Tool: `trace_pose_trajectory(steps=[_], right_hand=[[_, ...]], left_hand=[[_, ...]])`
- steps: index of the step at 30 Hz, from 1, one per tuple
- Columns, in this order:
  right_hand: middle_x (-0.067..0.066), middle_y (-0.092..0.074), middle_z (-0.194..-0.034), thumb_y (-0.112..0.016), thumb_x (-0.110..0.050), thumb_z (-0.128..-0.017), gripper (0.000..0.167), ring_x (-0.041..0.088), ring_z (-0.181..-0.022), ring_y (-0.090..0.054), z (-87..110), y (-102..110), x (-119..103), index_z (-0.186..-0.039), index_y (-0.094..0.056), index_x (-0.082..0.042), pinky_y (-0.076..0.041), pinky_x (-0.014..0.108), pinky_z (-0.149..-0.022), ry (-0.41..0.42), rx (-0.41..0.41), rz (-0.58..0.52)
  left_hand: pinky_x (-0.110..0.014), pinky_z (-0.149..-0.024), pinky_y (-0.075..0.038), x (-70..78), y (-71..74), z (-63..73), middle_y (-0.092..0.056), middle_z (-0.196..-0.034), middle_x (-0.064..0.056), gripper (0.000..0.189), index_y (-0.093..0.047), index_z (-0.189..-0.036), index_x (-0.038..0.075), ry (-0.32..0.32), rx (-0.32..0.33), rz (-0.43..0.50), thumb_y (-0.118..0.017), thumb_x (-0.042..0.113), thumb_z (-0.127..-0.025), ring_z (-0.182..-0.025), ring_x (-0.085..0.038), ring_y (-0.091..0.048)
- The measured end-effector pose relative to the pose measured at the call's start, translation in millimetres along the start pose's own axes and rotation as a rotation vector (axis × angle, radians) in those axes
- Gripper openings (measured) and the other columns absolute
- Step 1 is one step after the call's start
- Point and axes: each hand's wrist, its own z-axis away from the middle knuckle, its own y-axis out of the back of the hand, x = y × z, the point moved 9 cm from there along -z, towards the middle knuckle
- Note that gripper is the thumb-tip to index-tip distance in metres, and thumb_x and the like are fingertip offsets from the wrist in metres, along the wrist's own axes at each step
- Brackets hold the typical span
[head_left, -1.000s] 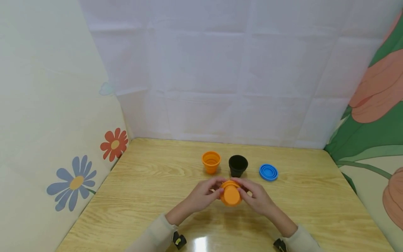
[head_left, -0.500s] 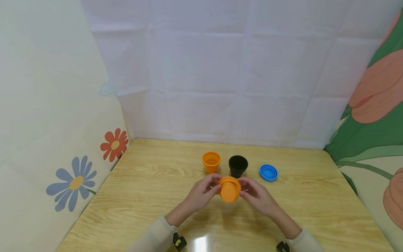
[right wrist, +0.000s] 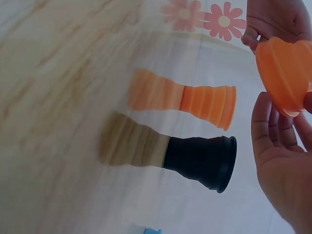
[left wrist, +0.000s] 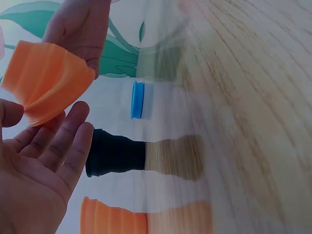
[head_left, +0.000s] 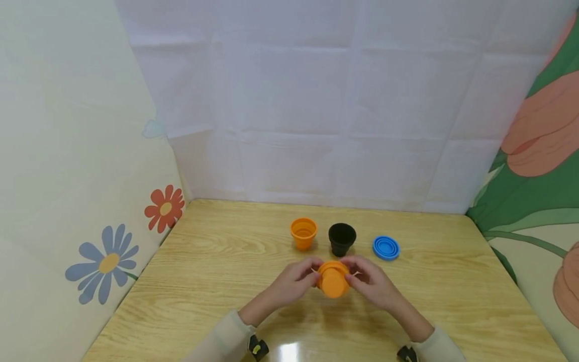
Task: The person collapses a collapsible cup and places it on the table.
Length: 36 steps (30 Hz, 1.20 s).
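An orange collapsible cup [head_left: 333, 282] is held in the air above the table by both hands, its base turned toward the head camera. My left hand [head_left: 295, 280] pinches its rim on one side, thumb in front and fingers behind. On the opposite side my right hand [head_left: 373, 282] grips the rim the same way. In the left wrist view the cup [left wrist: 46, 80] looks bent, with its rim pulled out of round. The right wrist view shows the folds of the cup [right wrist: 285, 73] squeezed too. Its inside is hidden.
Beyond the hands, a second orange cup [head_left: 303, 234] and a black cup [head_left: 342, 238] stand upright on the wooden table [head_left: 217, 261]. To their right a blue collapsible cup [head_left: 386, 248] lies folded flat. A white cloth [head_left: 289, 110] hangs behind the table.
Both hands have shifted the orange cup slightly up and then back down. Its rim looked rounder half a second ago; its base stays turned toward the head camera. The other cups have not moved.
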Motion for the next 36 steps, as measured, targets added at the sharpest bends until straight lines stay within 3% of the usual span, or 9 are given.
trace_pose_trajectory(steps=[7, 11, 18, 22, 24, 27, 31, 36], right_hand=[[0.015, -0.067, -0.117, -0.061, -0.006, -0.101, 0.028, 0.013, -0.092, -0.063, -2.3, -1, -6, -0.128, -0.066, -0.002, -0.060, 0.028, -0.076, 0.040, -0.039, 0.067], [0.017, -0.067, -0.120, -0.060, -0.010, -0.102, 0.029, 0.013, -0.094, -0.064, -2.9, -1, -5, -0.129, -0.066, -0.001, -0.060, 0.027, -0.077, -0.012, -0.038, 0.046], [0.023, -0.060, -0.132, -0.055, -0.017, -0.106, 0.037, 0.013, -0.104, -0.064, -2.2, -2, 5, -0.137, -0.056, 0.002, -0.059, 0.028, -0.084, -0.134, -0.049, -0.089], [0.025, -0.058, -0.134, -0.053, -0.021, -0.107, 0.040, 0.016, -0.105, -0.065, -1.6, -4, 9, -0.140, -0.052, 0.003, -0.059, 0.030, -0.085, -0.194, -0.072, -0.150], [0.024, -0.057, -0.135, -0.054, -0.024, -0.107, 0.042, 0.018, -0.106, -0.064, -1.4, -4, 11, -0.140, -0.052, 0.002, -0.059, 0.030, -0.085, -0.225, -0.081, -0.162], [0.023, -0.058, -0.135, -0.055, -0.025, -0.106, 0.042, 0.024, -0.108, -0.063, -1.2, -4, 12, -0.139, -0.055, 0.000, -0.058, 0.028, -0.085, -0.250, -0.082, -0.154], [0.023, -0.059, -0.135, -0.058, -0.021, -0.105, 0.037, 0.031, -0.113, -0.059, -2.6, -5, 11, -0.135, -0.058, 0.001, -0.058, 0.026, -0.085, -0.235, -0.083, -0.145], [0.023, -0.060, -0.134, -0.058, -0.023, -0.105, 0.039, 0.023, -0.108, -0.062, -3.3, -7, 13, -0.135, -0.058, 0.002, -0.058, 0.026, -0.084, -0.241, -0.082, -0.139]], left_hand=[[-0.039, -0.078, -0.062, -1.4, -4.7, -5.0, -0.070, -0.107, -0.014, 0.030, -0.063, -0.122, 0.002, 0.025, -0.034, 0.048, -0.047, 0.023, -0.109, -0.083, -0.009, -0.069], [-0.041, -0.077, -0.062, -3.8, -4.5, -6.0, -0.071, -0.107, -0.014, 0.029, -0.063, -0.122, 0.002, 0.034, -0.038, 0.039, -0.047, 0.022, -0.109, -0.082, -0.009, -0.070], [-0.042, -0.077, -0.062, -4.2, 4.6, -5.1, -0.069, -0.104, -0.013, 0.027, -0.061, -0.120, 0.000, 0.015, 0.038, -0.004, -0.046, 0.020, -0.109, -0.082, -0.011, -0.069], [-0.035, -0.075, -0.062, -3.0, 5.4, -4.9, -0.068, -0.102, -0.012, 0.028, -0.060, -0.126, 0.001, 0.003, 0.053, -0.020, -0.047, 0.019, -0.109, -0.084, -0.012, -0.068], [-0.031, -0.074, -0.061, -4.2, 3.2, -4.8, -0.069, -0.105, -0.012, 0.030, -0.059, -0.132, 0.005, 0.020, 0.033, -0.012, -0.047, 0.020, -0.109, -0.086, -0.012, -0.068], [-0.036, -0.076, -0.062, -7.0, -1.5, -4.6, -0.070, -0.111, -0.014, 0.032, -0.059, -0.136, 0.008, 0.063, -0.012, 0.051, -0.047, 0.021, -0.109, -0.085, -0.013, -0.069], [-0.049, -0.075, -0.062, -10.6, -4.2, -5.5, -0.071, -0.105, -0.013, 0.028, -0.062, -0.128, 0.007, 0.115, -0.036, 0.099, -0.050, 0.023, -0.108, -0.079, -0.013, -0.068], [-0.049, -0.071, -0.062, -14.7, -3.0, -7.4, -0.068, -0.096, -0.008, 0.023, -0.062, -0.116, 0.004, 0.136, -0.014, 0.085, -0.053, 0.023, -0.107, -0.075, -0.013, -0.066]])
